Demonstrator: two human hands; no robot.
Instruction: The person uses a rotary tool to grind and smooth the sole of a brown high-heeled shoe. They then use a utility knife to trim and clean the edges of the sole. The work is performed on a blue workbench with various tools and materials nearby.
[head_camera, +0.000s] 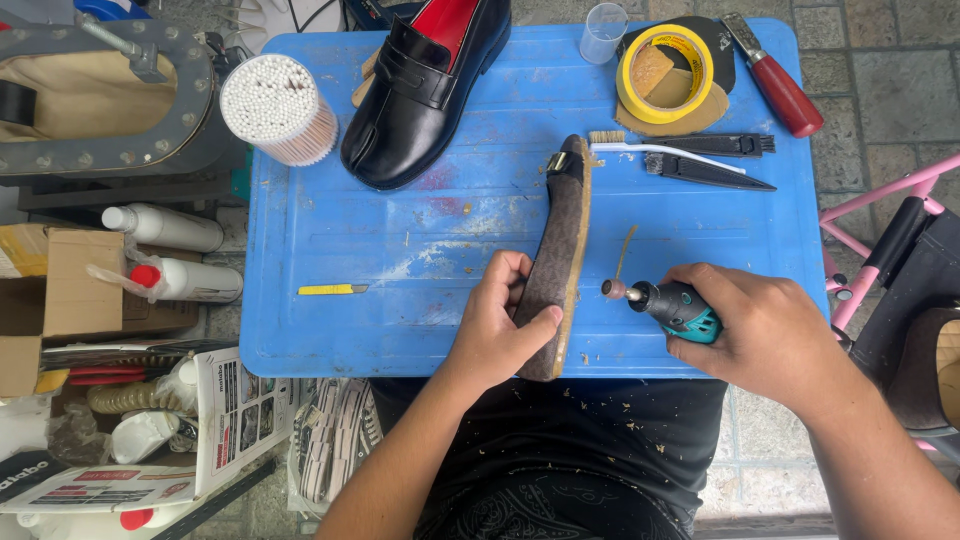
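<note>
The left hand grips a flat brown shoe, fingers wrapped around its heel end and thumb pressed on the upper. The shoe stands on its side edge on the blue table, toe pointing away from the person, tan sole facing right. The right hand closes around a teal and black rotary tool, fingers curled over the body. The tool's small sanding tip sits just beside the sole edge; contact cannot be confirmed. A black loafer with red lining rests at the far side of the table. A tub of cotton swabs stands left of the loafer. A yellow tape roll, a toothbrush and a red-handled knife lie at the far right. A yellow utility knife lies at the left.
</note>
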